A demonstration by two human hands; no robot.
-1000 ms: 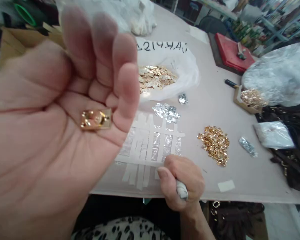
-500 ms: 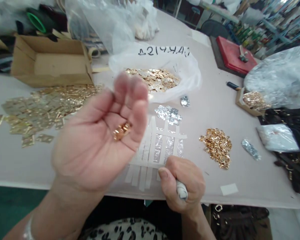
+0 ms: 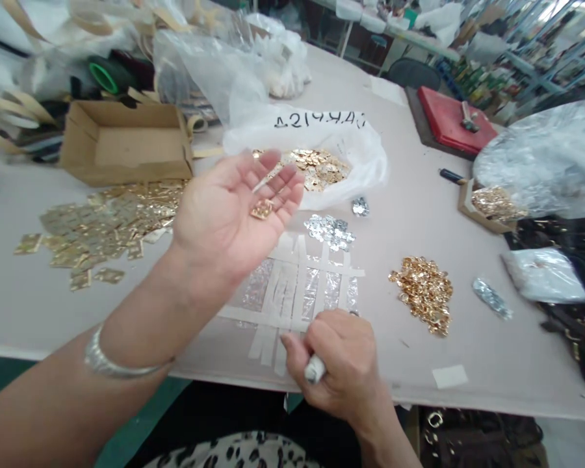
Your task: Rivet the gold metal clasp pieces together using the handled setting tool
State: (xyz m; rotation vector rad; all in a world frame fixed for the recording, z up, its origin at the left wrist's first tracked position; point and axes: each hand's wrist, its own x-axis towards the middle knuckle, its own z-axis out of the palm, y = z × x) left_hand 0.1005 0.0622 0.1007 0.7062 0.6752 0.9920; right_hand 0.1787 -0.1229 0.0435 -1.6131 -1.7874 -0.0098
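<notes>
My left hand (image 3: 231,218) is held palm up above the table, fingers stretched out, with a small gold metal plate (image 3: 262,209) lying on the fingers. It hovers beside a white plastic bag (image 3: 365,153) full of gold pieces. My right hand (image 3: 338,364) rests at the table's front edge, fist closed round a white-handled tool (image 3: 314,370). Just beyond it lies a grid of tape strips (image 3: 297,286) stuck on the table.
Flat gold plates (image 3: 97,224) are spread at the left in front of an open cardboard box (image 3: 124,140). A heap of gold rings (image 3: 424,289) lies at the right, silver pieces (image 3: 329,229) in the middle. Further right are a red block (image 3: 453,117) and plastic bags (image 3: 541,153).
My left hand has moved away from the camera and down toward the white bag, its fingers uncurling flat under the gold plate. My right hand shifted slightly left along the table edge.
</notes>
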